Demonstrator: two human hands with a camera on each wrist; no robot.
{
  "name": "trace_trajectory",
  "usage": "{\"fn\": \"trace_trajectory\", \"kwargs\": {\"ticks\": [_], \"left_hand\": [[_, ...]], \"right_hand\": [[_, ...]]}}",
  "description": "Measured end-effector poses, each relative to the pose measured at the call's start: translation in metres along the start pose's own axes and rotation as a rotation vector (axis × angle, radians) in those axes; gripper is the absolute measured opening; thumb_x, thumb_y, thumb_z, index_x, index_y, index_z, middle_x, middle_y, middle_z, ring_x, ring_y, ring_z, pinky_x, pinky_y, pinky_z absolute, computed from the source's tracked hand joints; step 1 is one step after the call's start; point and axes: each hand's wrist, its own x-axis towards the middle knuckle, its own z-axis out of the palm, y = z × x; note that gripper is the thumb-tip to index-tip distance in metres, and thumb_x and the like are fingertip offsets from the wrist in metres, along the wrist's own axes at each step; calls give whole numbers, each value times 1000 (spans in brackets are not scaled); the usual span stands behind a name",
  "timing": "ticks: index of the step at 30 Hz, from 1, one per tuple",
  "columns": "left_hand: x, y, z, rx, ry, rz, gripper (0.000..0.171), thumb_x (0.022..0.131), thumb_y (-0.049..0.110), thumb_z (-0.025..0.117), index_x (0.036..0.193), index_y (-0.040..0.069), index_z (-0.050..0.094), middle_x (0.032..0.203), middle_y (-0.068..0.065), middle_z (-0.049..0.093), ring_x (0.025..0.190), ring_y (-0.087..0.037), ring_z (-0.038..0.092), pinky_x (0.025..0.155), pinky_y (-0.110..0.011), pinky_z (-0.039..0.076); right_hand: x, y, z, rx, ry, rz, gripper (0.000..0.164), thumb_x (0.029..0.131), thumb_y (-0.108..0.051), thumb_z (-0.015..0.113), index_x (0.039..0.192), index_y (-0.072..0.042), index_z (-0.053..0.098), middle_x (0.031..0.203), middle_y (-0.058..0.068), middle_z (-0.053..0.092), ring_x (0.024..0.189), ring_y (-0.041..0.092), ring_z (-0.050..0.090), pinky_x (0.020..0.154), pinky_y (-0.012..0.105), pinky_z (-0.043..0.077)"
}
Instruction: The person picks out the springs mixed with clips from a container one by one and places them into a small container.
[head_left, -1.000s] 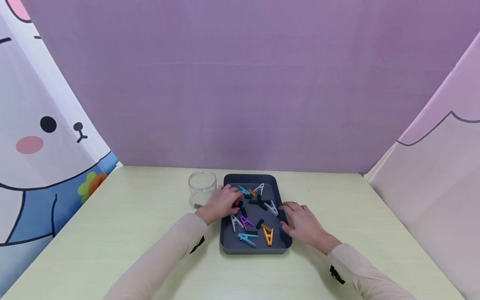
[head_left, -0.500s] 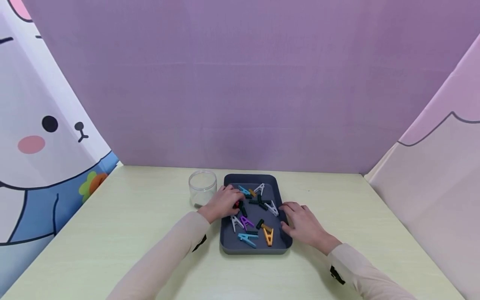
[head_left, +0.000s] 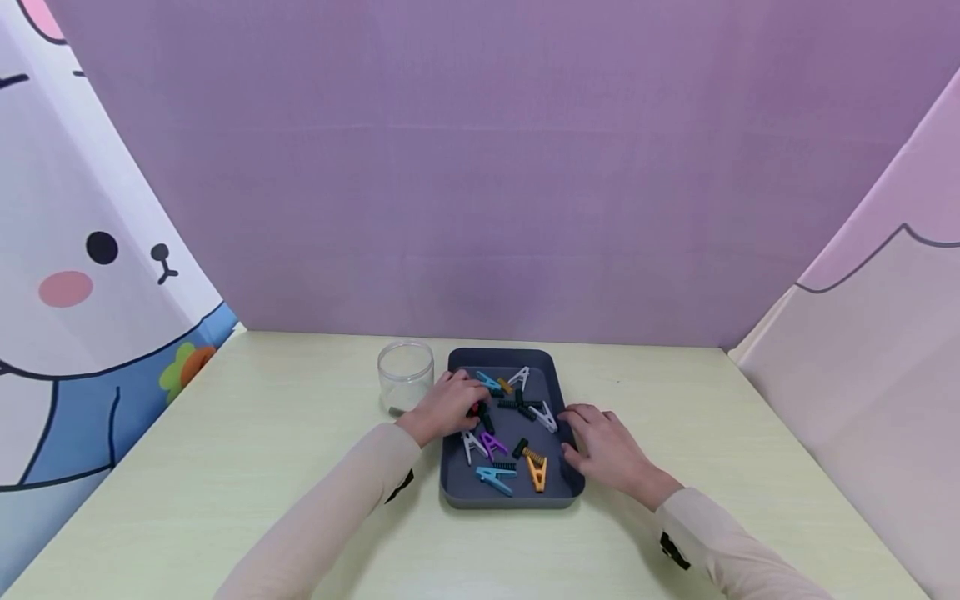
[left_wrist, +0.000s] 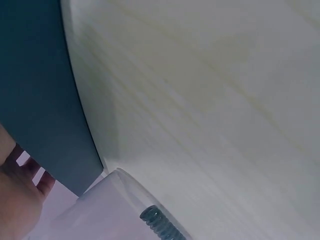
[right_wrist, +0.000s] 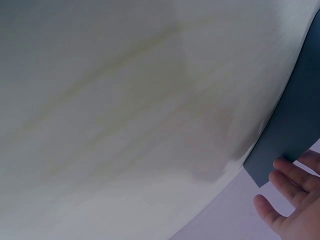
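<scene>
A dark grey tray (head_left: 510,502) holds several plastic clips and coil springs. My left hand (head_left: 444,406) reaches over its left wall, fingers bent down around a red piece (head_left: 474,410) that is mostly hidden. Whether the fingers grip it cannot be told. Beside them lies a dark spring (head_left: 487,423). Closer to me are a purple clip (head_left: 492,446), a white clip (head_left: 472,447), a blue clip (head_left: 495,479) and an orange clip (head_left: 537,475). My right hand (head_left: 606,448) touches the tray's right wall with relaxed, spread fingers; the right wrist view shows fingertips (right_wrist: 282,165) near that wall.
A clear round jar (head_left: 405,379) stands left of the tray, close to my left hand. A dark green coil spring (left_wrist: 162,224) lies inside it. A purple cloth wall (head_left: 480,167) rises behind the pale table (head_left: 300,400).
My left hand has shifted very slightly to the right over the red piece. The right hand and the tray have stayed in place.
</scene>
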Motion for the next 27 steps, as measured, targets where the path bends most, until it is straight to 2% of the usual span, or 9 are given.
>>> {"fn": "trace_trajectory", "kwargs": {"ticks": [15, 27], "left_hand": [[-2, -1, -2, -6, 45, 25, 27, 78, 24, 70, 105, 21, 66, 109, 4, 64, 99, -20, 49, 80, -35, 36], [-5, 0, -14, -11, 115, 59, 28, 77, 23, 70, 105, 18, 66, 104, 3, 64, 91, -19, 46, 74, -33, 34]], "right_hand": [[-1, 0, 1, 3, 1, 2, 39, 79, -28, 64, 112, -8, 60, 119, 8, 57, 113, 23, 52, 88, 45, 42], [0, 1, 1, 8, 17, -7, 38, 79, -26, 64, 112, -8, 60, 118, 8, 58, 113, 24, 52, 88, 45, 43]]}}
